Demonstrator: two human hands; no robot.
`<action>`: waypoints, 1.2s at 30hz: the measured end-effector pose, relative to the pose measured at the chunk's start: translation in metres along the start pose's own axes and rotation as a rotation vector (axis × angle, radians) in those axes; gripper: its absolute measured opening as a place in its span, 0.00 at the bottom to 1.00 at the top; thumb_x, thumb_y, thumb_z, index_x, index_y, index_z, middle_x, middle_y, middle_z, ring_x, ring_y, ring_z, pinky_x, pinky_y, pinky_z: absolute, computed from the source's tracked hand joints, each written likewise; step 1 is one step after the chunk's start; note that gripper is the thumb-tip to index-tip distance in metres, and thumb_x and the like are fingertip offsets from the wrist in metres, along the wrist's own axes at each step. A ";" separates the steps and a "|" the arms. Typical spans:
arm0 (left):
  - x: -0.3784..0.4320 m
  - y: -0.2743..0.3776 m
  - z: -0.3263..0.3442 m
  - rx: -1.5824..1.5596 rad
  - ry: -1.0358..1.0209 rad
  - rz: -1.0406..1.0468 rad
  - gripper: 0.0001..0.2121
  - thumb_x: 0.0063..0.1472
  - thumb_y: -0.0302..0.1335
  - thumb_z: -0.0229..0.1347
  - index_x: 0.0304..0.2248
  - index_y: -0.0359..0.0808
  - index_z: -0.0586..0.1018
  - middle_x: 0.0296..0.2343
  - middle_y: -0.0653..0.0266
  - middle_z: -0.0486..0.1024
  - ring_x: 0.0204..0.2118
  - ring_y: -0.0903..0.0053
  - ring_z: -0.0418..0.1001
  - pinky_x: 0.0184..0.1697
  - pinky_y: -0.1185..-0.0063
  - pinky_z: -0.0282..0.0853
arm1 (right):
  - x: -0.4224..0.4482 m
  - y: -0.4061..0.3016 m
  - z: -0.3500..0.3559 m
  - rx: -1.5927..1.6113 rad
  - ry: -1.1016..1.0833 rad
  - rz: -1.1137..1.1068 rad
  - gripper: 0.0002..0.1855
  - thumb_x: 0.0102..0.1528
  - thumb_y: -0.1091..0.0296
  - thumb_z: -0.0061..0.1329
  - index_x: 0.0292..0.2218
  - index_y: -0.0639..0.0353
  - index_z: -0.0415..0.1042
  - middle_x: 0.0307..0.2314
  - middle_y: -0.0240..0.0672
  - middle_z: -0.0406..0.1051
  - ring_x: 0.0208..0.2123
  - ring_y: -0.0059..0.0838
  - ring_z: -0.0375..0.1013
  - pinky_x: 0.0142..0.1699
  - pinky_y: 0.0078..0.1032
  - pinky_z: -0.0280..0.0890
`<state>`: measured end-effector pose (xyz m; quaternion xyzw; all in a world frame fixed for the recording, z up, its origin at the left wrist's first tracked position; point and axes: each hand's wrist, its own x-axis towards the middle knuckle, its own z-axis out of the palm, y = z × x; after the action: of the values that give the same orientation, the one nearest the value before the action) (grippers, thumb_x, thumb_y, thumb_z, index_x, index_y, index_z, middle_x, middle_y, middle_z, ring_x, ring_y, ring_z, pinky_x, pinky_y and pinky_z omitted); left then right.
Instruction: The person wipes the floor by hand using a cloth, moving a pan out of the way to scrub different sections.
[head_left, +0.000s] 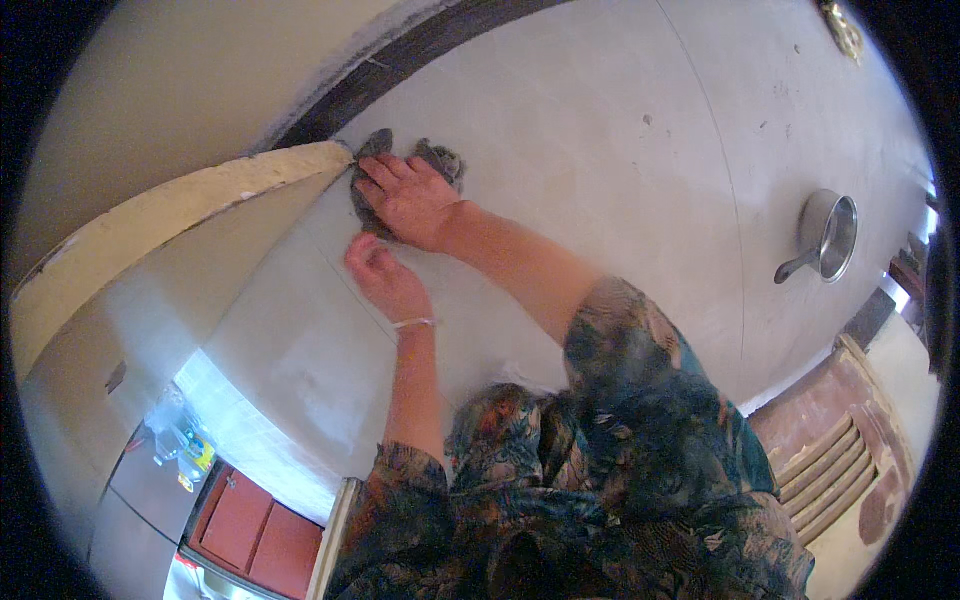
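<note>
My right hand (411, 199) presses palm down on a dark grey cloth (367, 206) that lies bunched on the pale tiled floor (570, 142). Folds of the cloth stick out past the fingers and on the far side of the hand. Just below it, my left hand (386, 277) hovers with its fingers curled, slightly blurred, and nothing shows in it. A thin light band circles the left wrist. Both hands are close to the corner of a cream wall end (225, 178), where the cloth's edge nearly meets the wall.
A dark skirting board (367, 71) runs along the wall. On the floor at right sits a metal saucepan (831, 236) with a dark-tipped handle. A worn brown slatted chair (821, 457) stands lower right. Lower left are a red cabinet (255, 525) and plastic bottles (187, 454).
</note>
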<state>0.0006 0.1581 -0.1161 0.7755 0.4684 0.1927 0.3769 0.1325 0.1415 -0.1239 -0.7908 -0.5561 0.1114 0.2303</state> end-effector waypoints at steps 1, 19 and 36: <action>0.013 0.007 0.009 -0.134 0.099 -0.098 0.14 0.57 0.27 0.45 0.42 0.28 0.69 0.40 0.47 0.66 0.48 0.57 0.61 0.53 0.67 0.55 | -0.015 0.012 0.004 -0.004 -0.014 0.020 0.21 0.50 0.65 0.41 0.46 0.59 0.66 0.50 0.40 0.60 0.53 0.37 0.58 0.50 0.31 0.58; -0.012 0.144 0.115 -0.427 -0.629 0.370 0.33 0.48 0.31 0.56 0.54 0.36 0.58 0.51 0.50 0.57 0.56 0.60 0.52 0.59 0.69 0.49 | -0.136 0.136 -0.121 0.641 0.367 0.666 0.26 0.46 0.71 0.49 0.49 0.59 0.62 0.41 0.46 0.68 0.43 0.42 0.68 0.48 0.33 0.63; 0.032 -0.051 -0.102 -0.536 -0.013 -0.316 0.35 0.42 0.21 0.59 0.53 0.32 0.61 0.46 0.56 0.65 0.48 0.67 0.64 0.53 0.73 0.60 | -0.235 0.053 -0.102 0.608 0.180 0.718 0.26 0.49 0.81 0.45 0.51 0.62 0.60 0.46 0.44 0.64 0.50 0.39 0.63 0.56 0.29 0.55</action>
<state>-0.0798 0.2411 -0.0917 0.5672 0.5131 0.2435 0.5965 0.1365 -0.1166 -0.0799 -0.8361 -0.1678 0.2728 0.4453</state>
